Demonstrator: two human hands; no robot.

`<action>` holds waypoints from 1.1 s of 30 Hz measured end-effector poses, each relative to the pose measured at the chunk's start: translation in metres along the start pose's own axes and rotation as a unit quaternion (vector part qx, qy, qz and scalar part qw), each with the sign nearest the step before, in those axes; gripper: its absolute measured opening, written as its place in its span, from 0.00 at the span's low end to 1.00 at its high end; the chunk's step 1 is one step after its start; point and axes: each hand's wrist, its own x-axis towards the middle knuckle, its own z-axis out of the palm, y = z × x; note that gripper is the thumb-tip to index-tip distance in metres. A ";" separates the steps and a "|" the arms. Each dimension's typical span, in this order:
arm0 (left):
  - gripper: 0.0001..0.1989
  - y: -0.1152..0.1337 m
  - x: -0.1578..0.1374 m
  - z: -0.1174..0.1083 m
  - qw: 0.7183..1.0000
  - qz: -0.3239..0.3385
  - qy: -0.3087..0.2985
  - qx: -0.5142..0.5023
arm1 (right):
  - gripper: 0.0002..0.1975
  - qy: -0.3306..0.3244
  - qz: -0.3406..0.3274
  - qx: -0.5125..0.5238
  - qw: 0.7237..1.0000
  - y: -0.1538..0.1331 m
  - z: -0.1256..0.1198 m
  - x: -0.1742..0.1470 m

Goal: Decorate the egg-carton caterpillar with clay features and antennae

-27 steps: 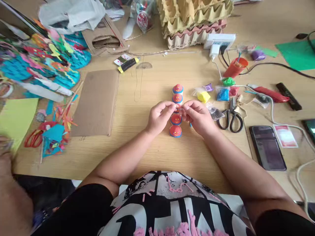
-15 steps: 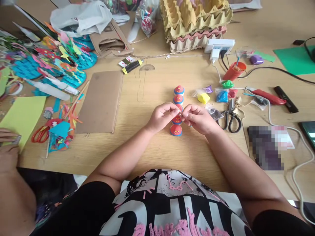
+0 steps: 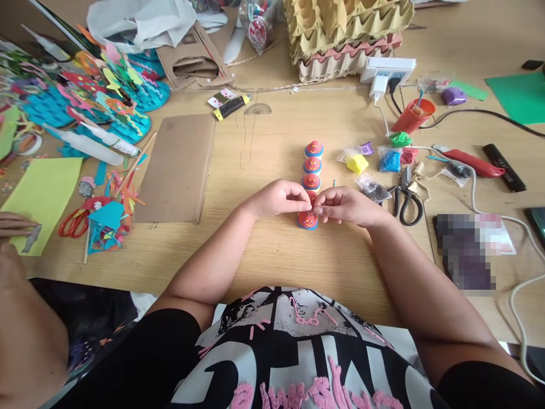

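Note:
Several small dome-shaped clay figures (image 3: 311,182), red above and blue around the base with yellow smiling faces, stand in a column on the table. My left hand (image 3: 281,199) is pinched above the near end of this column. Opposite it, my right hand (image 3: 349,205) is closed too, thumb and forefinger together. The fingertips of both almost meet over the nearest figure (image 3: 307,220). Whatever lies between them is too small to make out. The second figure from the front is mostly hidden behind my fingers.
Right of the figures lie a bag of yellow clay (image 3: 356,164), blue clay (image 3: 390,160), scissors (image 3: 409,199) and a red cup (image 3: 414,116). Cardboard (image 3: 174,167) lies left. Egg trays (image 3: 347,40) stand behind. Another person's hand (image 3: 15,224) rests on yellow paper (image 3: 51,187).
My joined fingertips have moved nearer to me along the column, uncovering the middle figure. The view has shifted slightly. The other person's hand has drawn left, showing more of the grey piece on the yellow paper.

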 end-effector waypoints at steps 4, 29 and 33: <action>0.12 0.004 -0.002 0.000 0.999 -0.031 -0.026 0.017 | 0.18 -0.007 0.010 -0.032 0.999 -0.002 0.002 0.000; 0.18 0.003 0.000 -0.001 0.998 -0.023 -0.045 -0.049 | 0.19 -0.011 -0.043 0.044 0.998 0.003 0.008 0.001; 0.19 0.003 0.001 0.000 0.997 -0.023 -0.045 -0.054 | 0.19 -0.010 -0.034 0.029 0.999 0.003 0.008 0.001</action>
